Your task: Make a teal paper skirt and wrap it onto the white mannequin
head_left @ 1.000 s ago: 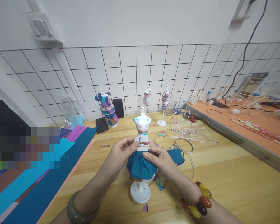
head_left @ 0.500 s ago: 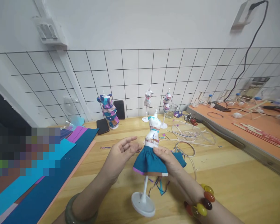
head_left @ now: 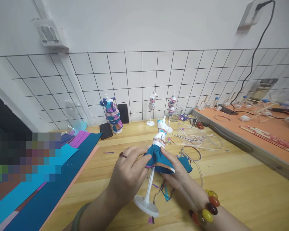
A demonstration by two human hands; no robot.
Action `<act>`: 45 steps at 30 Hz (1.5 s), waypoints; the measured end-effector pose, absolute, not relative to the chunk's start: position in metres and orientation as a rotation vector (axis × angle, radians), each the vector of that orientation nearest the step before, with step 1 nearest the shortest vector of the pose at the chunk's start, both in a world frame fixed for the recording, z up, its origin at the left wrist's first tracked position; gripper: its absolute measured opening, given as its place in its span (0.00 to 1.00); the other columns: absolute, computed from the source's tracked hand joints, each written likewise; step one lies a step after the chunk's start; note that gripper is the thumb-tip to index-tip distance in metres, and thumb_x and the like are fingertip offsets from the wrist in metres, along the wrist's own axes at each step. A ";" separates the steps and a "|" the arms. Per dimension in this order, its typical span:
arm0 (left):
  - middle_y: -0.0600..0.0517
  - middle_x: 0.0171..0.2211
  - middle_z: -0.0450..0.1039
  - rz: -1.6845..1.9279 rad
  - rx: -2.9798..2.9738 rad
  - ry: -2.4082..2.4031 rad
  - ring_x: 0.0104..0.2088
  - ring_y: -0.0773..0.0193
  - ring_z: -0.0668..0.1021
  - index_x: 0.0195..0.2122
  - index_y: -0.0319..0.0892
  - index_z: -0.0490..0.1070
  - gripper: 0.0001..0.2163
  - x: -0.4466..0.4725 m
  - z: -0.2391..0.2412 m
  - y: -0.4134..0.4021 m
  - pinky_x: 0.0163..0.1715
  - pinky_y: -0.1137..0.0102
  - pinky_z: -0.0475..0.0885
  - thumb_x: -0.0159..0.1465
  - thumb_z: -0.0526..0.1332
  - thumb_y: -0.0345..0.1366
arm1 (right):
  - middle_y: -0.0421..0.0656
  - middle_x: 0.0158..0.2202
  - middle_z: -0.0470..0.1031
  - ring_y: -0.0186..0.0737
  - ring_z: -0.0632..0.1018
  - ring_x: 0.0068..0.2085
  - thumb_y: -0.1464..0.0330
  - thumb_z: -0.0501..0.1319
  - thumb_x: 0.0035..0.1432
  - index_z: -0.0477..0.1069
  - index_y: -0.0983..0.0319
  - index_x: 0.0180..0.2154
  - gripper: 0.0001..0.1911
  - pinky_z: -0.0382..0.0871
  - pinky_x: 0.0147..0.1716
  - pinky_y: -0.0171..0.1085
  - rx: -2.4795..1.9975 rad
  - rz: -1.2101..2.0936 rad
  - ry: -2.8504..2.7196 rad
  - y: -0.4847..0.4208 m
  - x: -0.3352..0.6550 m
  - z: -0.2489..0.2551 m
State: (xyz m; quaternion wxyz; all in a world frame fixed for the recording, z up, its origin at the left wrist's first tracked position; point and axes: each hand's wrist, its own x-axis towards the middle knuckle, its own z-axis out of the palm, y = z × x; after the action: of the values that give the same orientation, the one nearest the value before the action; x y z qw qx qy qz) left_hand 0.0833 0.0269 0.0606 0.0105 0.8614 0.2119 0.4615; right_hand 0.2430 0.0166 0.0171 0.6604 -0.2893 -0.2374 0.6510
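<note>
A small white dress form (head_left: 160,138) on a stand leans to the right above the table, with a gathered teal skirt (head_left: 158,158) round its waist. The skirt's hem shows brown and purple edging. My left hand (head_left: 128,170) is closed at the skirt's left side, fingers pressed on the fabric. From the right, my right hand (head_left: 177,166) grips the form through the skirt, thumb at the waist; its other fingers are partly hidden behind. Below hangs the stand's round white base (head_left: 146,206).
Two bare dress forms (head_left: 152,102) and one clothed form (head_left: 112,114) stand near the wall, beside two phones (head_left: 106,131). Coloured fabric strips (head_left: 69,166) lie left. Coiled cord (head_left: 195,136) and a teal scrap (head_left: 185,163) lie right. An orange-topped board (head_left: 252,128) holds wooden models.
My left hand has moved in from beside the form and closed on the skirt. The form has tilted further right, and the skirt's hem has lifted.
</note>
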 end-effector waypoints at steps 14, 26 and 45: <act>0.49 0.35 0.75 1.466 2.548 0.906 0.36 0.62 0.76 0.42 0.42 0.66 0.13 0.086 0.055 0.026 0.36 0.66 0.71 0.56 0.58 0.24 | 0.42 0.27 0.79 0.41 0.78 0.30 0.63 0.69 0.44 0.76 0.64 0.30 0.12 0.68 0.41 0.41 -0.612 1.539 -0.449 0.015 0.242 0.015; 0.54 0.28 0.76 0.904 1.859 1.108 0.31 0.64 0.76 0.31 0.42 0.74 0.06 0.090 0.062 0.032 0.32 0.71 0.70 0.57 0.57 0.32 | 0.42 0.27 0.80 0.38 0.78 0.27 0.64 0.68 0.45 0.76 0.64 0.31 0.12 0.71 0.37 0.39 -0.584 1.555 -0.358 0.018 0.244 0.017; 0.55 0.29 0.76 0.941 1.670 1.032 0.31 0.64 0.75 0.34 0.41 0.72 0.07 0.092 0.053 0.039 0.31 0.73 0.69 0.53 0.59 0.30 | 0.45 0.33 0.80 0.42 0.79 0.36 0.64 0.66 0.49 0.75 0.66 0.36 0.13 0.70 0.43 0.40 -0.520 1.614 -0.448 0.015 0.238 0.015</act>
State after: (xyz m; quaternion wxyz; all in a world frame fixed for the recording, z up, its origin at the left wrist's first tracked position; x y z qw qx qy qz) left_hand 0.0915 0.0389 0.0531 0.4639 0.6795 0.4199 0.3830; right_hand 0.2377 0.0147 0.0147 0.6396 -0.2280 -0.1964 0.7073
